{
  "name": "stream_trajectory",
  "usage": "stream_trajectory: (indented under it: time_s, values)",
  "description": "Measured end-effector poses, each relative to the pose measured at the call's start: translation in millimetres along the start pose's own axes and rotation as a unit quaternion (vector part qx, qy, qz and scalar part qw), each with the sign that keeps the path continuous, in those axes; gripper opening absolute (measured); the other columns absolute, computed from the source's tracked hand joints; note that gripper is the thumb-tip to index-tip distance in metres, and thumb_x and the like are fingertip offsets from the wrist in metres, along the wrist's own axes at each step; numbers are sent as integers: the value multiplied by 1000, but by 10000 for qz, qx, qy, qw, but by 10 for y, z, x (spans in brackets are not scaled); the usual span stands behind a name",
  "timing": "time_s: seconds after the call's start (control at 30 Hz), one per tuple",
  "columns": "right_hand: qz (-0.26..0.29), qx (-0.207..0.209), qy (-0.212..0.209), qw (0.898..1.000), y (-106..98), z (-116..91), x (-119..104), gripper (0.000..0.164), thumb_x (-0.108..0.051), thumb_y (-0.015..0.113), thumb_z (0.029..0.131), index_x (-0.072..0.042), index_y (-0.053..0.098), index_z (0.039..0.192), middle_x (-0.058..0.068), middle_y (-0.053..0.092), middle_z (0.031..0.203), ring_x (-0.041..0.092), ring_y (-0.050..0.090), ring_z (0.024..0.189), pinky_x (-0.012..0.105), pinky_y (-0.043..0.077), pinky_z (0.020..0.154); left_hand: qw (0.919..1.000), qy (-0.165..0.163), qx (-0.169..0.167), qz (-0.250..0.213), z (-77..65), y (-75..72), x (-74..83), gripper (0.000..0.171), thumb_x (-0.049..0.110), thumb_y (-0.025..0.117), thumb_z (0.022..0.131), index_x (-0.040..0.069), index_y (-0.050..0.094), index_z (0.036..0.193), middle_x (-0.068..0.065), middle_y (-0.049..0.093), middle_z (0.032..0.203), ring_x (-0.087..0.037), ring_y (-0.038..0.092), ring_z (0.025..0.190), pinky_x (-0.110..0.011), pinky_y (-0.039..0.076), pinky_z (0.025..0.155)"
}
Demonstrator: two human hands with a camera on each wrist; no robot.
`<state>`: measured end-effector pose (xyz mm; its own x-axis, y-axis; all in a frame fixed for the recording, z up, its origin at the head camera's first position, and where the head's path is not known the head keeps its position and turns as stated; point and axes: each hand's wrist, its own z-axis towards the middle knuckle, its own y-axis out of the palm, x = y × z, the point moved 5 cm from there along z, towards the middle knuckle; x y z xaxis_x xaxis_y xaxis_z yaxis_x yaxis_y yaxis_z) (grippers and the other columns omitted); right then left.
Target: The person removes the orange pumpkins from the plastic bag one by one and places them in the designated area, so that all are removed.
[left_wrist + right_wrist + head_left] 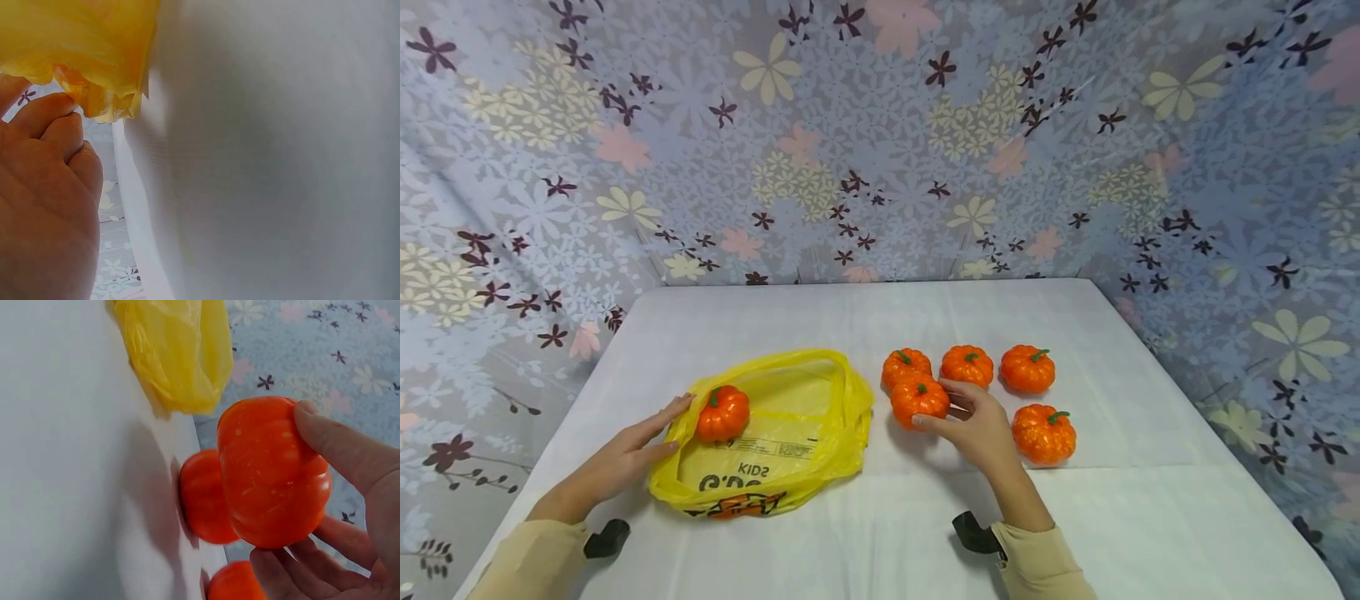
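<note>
My right hand [981,427] grips a small orange toy pumpkin [919,401] between thumb and fingers. In the right wrist view this pumpkin [272,475] is raised off the table, with another pumpkin [203,497] behind it. A yellow plastic bag [842,450] lies with its mouth spread wide, and one pumpkin [724,414] sits inside its left part. My left hand [625,458] is at the bag's left edge; in the left wrist view its curled fingers [62,134] meet the rim of the bag [94,44].
Behind the held pumpkin stands one pumpkin [904,365], partly covered. Farther right are a pumpkin [967,367] at the back, another pumpkin [1027,369] beside it and a speckled pumpkin [1044,435] nearer. A white cloth covers the table [880,542]; a flowered curtain [880,150] hangs behind.
</note>
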<state>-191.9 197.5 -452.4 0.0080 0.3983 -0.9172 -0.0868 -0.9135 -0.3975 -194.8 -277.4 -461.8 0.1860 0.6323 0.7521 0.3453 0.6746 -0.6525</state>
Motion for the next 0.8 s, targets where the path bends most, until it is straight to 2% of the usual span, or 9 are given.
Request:
stream_trajectory:
  time_s: [0.3, 0.5, 0.6, 0.8]
  values:
    - [-585, 238, 233, 9977, -223, -126, 108, 76, -33, 89, 78, -2, 57, 140, 18, 55, 138, 35, 59, 121, 47, 50, 101, 10000, -48, -3, -4, -7, -5, -22, 63, 20, 54, 102, 8, 30, 159, -21, 21, 163, -51, 13, 147, -77, 12, 109]
    - [-1145, 289, 141, 9929, -301, -189, 101, 75, -33, 86, 82, 1, 55, 140, 19, 49, 142, 35, 51, 129, 48, 47, 105, 9999, -106, -27, -5, -3, -5, -23, 63, 22, 53, 102, 8, 30, 159, -21, 20, 164, -51, 12, 147, -78, 11, 108]
    - [-1593, 240, 131, 9869, -318, -223, 85, 73, -31, 84, 83, 2, 54, 141, 22, 50, 140, 38, 52, 127, 52, 47, 104, 9999, -167, -31, -15, 0, -2, -31, 63, 22, 54, 102, 9, 30, 159, -20, 19, 164, -51, 11, 148, -78, 10, 108]
    - [-2474, 209, 60, 9687, -320, -263, 50, 68, -27, 80, 87, 5, 53, 141, 27, 50, 135, 44, 51, 122, 60, 40, 107, 9998, -199, -50, -4, 6, -3, -38, 64, 22, 54, 102, 9, 29, 159, -21, 20, 163, -51, 12, 148, -78, 11, 108]
